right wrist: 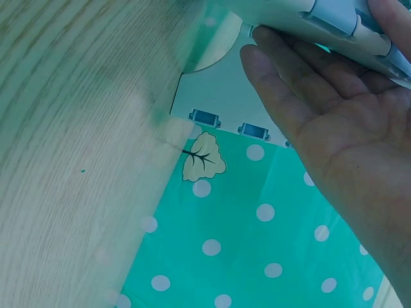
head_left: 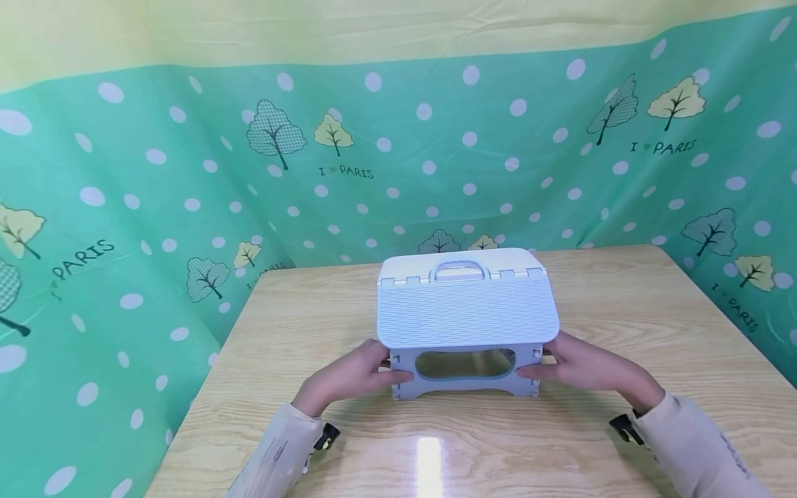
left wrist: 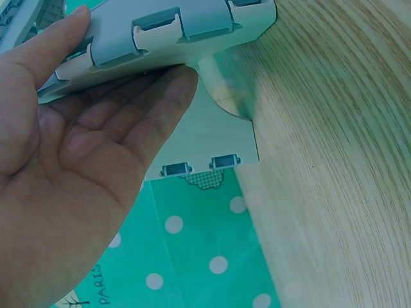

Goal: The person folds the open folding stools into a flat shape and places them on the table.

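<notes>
Folding stool [head_left: 467,315] sits near the middle of the wooden table [head_left: 299,304], toward the far edge in my head view. The textured near half of the seat faces me; the carry handle [head_left: 461,266] lies along the seam between the two halves. I cannot tell whether the seat is fully flat or slightly peaked at that seam.

Grip, left: I have the left hand [head_left: 355,379] clamped on the left edge of the near leg panel [head_left: 467,385], thumb across its front, fingers behind it. Grip, right: the right hand [head_left: 588,363] mirrors this at the opposite edge, thumb in front and fingers behind. Both wrist views confirm the fingers passing to the back of the panel; how hard they squeeze, I cannot tell.

Reasoning: I judge the two-sided hold keeps the stool square, since a hinged panel taken at one end could twist or swing. Thumbs lie beside the oval cut-out, on solid plastic, which should give firmer purchase. Handle is untouched, probably because the leg panel is the part being controlled.

Position of the feet: the panel's lower edge seems to meet the table, though I cannot confirm contact.

Surroundings: a green dotted curtain [head_left: 470,138] hangs behind the table; pale sleeves [head_left: 280,446] cover both forearms.
</notes>
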`<state>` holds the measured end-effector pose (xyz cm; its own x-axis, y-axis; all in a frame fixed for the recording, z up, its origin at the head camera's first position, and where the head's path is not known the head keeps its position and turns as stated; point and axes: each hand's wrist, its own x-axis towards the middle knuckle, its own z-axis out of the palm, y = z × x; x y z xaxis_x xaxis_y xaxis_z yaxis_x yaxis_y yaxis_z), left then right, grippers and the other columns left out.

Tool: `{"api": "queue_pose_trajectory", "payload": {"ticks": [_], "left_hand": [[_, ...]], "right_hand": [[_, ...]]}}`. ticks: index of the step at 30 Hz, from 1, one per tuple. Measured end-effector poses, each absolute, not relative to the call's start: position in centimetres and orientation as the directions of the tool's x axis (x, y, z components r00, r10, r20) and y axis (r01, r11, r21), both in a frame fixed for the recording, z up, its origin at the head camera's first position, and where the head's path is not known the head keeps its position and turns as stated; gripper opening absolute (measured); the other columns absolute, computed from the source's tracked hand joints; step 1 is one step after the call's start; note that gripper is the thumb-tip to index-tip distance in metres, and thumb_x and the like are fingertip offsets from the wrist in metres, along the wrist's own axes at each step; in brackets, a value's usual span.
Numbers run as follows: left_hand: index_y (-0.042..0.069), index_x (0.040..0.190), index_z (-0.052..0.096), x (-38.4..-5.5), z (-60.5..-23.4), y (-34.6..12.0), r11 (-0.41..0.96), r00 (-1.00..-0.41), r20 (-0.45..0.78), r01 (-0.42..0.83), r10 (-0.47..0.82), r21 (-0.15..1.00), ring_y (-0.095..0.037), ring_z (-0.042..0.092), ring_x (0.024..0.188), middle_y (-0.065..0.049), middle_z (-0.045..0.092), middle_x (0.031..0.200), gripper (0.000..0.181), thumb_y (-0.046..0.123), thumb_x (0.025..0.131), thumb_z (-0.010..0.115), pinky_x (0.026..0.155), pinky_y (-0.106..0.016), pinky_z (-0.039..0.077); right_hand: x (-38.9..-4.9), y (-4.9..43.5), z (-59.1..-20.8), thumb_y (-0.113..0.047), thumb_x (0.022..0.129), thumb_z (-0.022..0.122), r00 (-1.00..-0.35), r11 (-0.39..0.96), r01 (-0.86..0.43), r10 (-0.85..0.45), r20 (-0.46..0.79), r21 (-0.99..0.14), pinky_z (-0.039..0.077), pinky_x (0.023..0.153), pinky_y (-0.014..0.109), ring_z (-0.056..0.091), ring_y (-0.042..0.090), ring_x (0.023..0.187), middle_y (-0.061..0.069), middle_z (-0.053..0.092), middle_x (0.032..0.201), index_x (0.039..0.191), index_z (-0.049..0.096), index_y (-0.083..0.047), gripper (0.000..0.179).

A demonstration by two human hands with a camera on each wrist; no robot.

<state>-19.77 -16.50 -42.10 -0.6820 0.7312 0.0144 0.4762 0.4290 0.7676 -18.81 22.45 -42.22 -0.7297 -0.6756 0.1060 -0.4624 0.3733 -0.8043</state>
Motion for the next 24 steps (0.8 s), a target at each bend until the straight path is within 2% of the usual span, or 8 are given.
{"api": "queue_pose_trajectory", "payload": {"ticks": [7,18,24], "left_hand": [[0.022,0.150,0.036,-19.77,-42.12,-16.54,0.423,-0.680,0.007,0.465,0.733,0.778,-0.011,0.062,0.112,-0.010,0.060,0.135,0.060,0.024,0.098,0.066,0.090,-0.026,0.054],[0.020,0.149,0.038,-19.68,-42.21,-16.54,0.444,-0.684,-0.008,0.464,0.729,0.766,-0.009,0.063,0.104,-0.009,0.063,0.129,0.058,0.027,0.098,0.065,0.086,-0.026,0.055],[0.018,0.146,0.043,-19.67,-42.18,-16.55,0.467,-0.691,-0.017,0.470,0.723,0.749,-0.007,0.065,0.092,0.003,0.067,0.114,0.054,0.031,0.098,0.065,0.078,-0.026,0.057]], "right_hand": [[-18.77,22.41,-42.15,-0.019,0.094,0.071,-0.722,0.367,-0.475,-0.681,0.117,-0.800,0.038,0.105,0.020,0.028,0.007,0.141,-0.001,0.022,0.159,0.158,0.015,-0.032,0.086],[-18.69,22.37,-42.13,-0.020,0.094,0.071,-0.731,0.386,-0.472,-0.674,0.107,-0.793,0.035,0.106,0.019,0.027,0.010,0.143,-0.001,0.021,0.160,0.158,0.013,-0.033,0.087],[-18.64,22.35,-42.12,-0.021,0.094,0.071,-0.738,0.394,-0.457,-0.669,0.092,-0.798,0.036,0.106,0.020,0.027,0.018,0.143,0.000,0.019,0.160,0.158,0.012,-0.034,0.089]]}}
